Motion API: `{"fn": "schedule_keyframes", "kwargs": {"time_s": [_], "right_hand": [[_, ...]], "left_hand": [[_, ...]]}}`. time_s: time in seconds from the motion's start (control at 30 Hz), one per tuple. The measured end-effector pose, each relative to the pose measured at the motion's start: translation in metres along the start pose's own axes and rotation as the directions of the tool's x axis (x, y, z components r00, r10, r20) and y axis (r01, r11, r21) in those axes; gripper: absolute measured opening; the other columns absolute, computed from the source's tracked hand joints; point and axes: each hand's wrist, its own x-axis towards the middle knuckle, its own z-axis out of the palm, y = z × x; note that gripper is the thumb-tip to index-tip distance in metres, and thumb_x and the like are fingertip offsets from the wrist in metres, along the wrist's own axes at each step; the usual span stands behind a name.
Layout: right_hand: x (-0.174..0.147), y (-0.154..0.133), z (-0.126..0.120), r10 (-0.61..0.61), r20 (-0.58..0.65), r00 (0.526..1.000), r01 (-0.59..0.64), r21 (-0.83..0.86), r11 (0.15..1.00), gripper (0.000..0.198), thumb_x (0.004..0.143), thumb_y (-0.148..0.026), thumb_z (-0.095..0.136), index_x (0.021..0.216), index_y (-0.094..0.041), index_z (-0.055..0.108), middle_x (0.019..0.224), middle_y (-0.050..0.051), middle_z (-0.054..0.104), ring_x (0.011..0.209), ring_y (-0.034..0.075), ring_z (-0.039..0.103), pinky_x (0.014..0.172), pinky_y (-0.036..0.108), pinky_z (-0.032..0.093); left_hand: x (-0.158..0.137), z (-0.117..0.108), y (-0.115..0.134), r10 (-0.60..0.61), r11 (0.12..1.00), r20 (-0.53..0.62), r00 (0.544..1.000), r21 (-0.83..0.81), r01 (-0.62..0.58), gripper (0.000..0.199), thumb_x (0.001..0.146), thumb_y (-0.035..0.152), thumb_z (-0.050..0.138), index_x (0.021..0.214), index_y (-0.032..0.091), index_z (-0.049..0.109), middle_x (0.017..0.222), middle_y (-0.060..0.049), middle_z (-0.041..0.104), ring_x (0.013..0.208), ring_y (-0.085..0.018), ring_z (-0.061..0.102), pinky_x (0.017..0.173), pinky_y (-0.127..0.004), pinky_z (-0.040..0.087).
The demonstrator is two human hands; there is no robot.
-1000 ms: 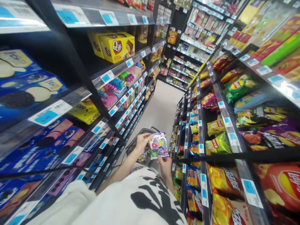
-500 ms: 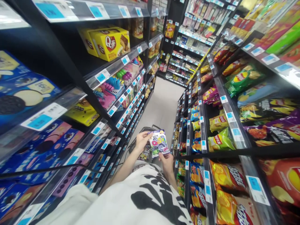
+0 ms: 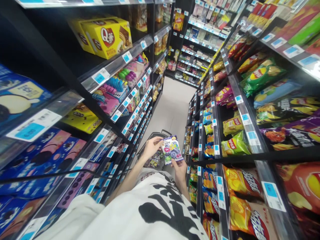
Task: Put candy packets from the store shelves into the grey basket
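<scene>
A small white and purple candy bag point(image 3: 171, 150) with colourful lettering and pictured dark fruit is held in front of my body, its printed face up. My left hand point(image 3: 152, 147) pinches the bag's upper left corner. At its lower edge, my right hand point(image 3: 179, 168) grips it, thumb on the front. Beneath the bag and my left hand stands a dark shopping basket point(image 3: 147, 137) with several small wrapped items point(image 3: 156, 161) in it. The bag and my hands hide part of the basket.
Tall shelves line both sides of a narrow aisle. Yellow boxes point(image 3: 107, 38) and blue biscuit boxes point(image 3: 47, 160) fill parts of the left one; chip bags point(image 3: 236, 143) crowd the right one. Pale floor point(image 3: 172, 103) runs ahead to a back shelf point(image 3: 197, 46).
The candy bag has tilted and shifted slightly right, still in both hands. My view has moved a little, so more of the basket shows.
</scene>
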Motion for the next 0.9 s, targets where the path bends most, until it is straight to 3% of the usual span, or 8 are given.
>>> {"fn": "schedule_keyframes", "kwargs": {"time_s": [0.13,0.27,0.33,0.4,0.47,0.53,0.67,0.9], "right_hand": [[-0.002,-0.007,-0.001,-0.083,-0.024,0.996,0.08,-0.103,0.991,0.035,0.076,-0.041,0.081,0.092,-0.015,0.063,0.073,0.001,0.067,0.054,0.012,0.056,0.054,0.025,0.047],[-0.004,-0.015,0.0,-0.283,0.117,0.952,0.306,-0.382,0.872,0.022,0.091,-0.036,0.067,0.1,-0.016,0.068,0.077,0.001,0.063,0.065,0.014,0.058,0.062,0.026,0.048],[-0.004,-0.018,0.001,-0.433,0.308,0.847,0.532,-0.501,0.683,0.021,0.097,-0.028,0.056,0.107,-0.018,0.072,0.079,0.002,0.06,0.072,0.015,0.057,0.069,0.028,0.047],[-0.003,-0.021,0.001,-0.509,0.513,0.691,0.722,-0.527,0.449,0.027,0.1,-0.019,0.049,0.11,-0.02,0.074,0.079,0.004,0.058,0.077,0.016,0.054,0.073,0.029,0.045],[-0.003,-0.023,0.002,-0.51,0.644,0.57,0.817,-0.508,0.273,0.032,0.1,-0.014,0.046,0.114,-0.021,0.074,0.08,0.005,0.058,0.08,0.018,0.051,0.073,0.031,0.042],[-0.005,-0.026,0.003,-0.495,0.703,0.51,0.85,-0.501,0.165,0.034,0.099,-0.01,0.046,0.118,-0.02,0.072,0.082,0.007,0.06,0.082,0.02,0.048,0.072,0.032,0.039],[-0.012,-0.028,0.005,-0.442,0.762,0.474,0.864,-0.498,0.067,0.034,0.097,-0.007,0.049,0.118,-0.02,0.072,0.081,0.007,0.06,0.081,0.02,0.046,0.07,0.033,0.035],[-0.015,-0.024,0.003,-0.411,0.769,0.489,0.86,-0.505,0.077,0.033,0.095,-0.007,0.051,0.116,-0.023,0.072,0.081,0.006,0.061,0.081,0.02,0.046,0.07,0.033,0.033]], "left_hand": [[-0.001,-0.001,-0.002,-0.214,0.966,0.183,0.959,-0.109,0.237,0.061,0.079,0.049,0.076,0.129,0.021,0.056,0.13,-0.017,0.062,0.084,-0.024,0.074,0.061,-0.035,0.062],[-0.019,0.02,-0.006,-0.36,0.793,0.452,0.817,-0.313,0.522,0.058,0.086,0.057,0.066,0.132,0.024,0.055,0.144,-0.017,0.054,0.093,-0.024,0.073,0.078,-0.039,0.06],[-0.03,0.036,-0.007,-0.341,0.677,0.527,0.779,-0.436,0.592,0.06,0.089,0.062,0.059,0.134,0.022,0.058,0.137,-0.016,0.06,0.1,-0.026,0.071,0.084,-0.04,0.059],[-0.039,0.048,-0.007,-0.281,0.553,0.527,0.802,-0.594,0.584,0.067,0.09,0.066,0.052,0.135,0.017,0.059,0.128,-0.017,0.067,0.107,-0.029,0.069,0.091,-0.041,0.056],[-0.045,0.052,-0.007,-0.235,0.433,0.513,0.826,-0.705,0.562,0.074,0.091,0.069,0.047,0.136,0.012,0.058,0.123,-0.019,0.069,0.112,-0.032,0.067,0.095,-0.043,0.054],[-0.047,0.049,-0.007,-0.206,0.358,0.527,0.825,-0.744,0.564,0.077,0.092,0.07,0.042,0.139,0.01,0.055,0.125,-0.02,0.069,0.114,-0.033,0.066,0.096,-0.045,0.054],[-0.05,0.036,-0.012,-0.163,0.309,0.545,0.823,-0.764,0.567,0.079,0.093,0.07,0.038,0.144,0.011,0.051,0.128,-0.022,0.067,0.115,-0.033,0.066,0.094,-0.047,0.054],[-0.055,0.034,-0.02,-0.173,0.328,0.526,0.833,-0.767,0.552,0.077,0.092,0.069,0.041,0.142,0.011,0.053,0.128,-0.021,0.068,0.115,-0.034,0.066,0.094,-0.046,0.054]]}}
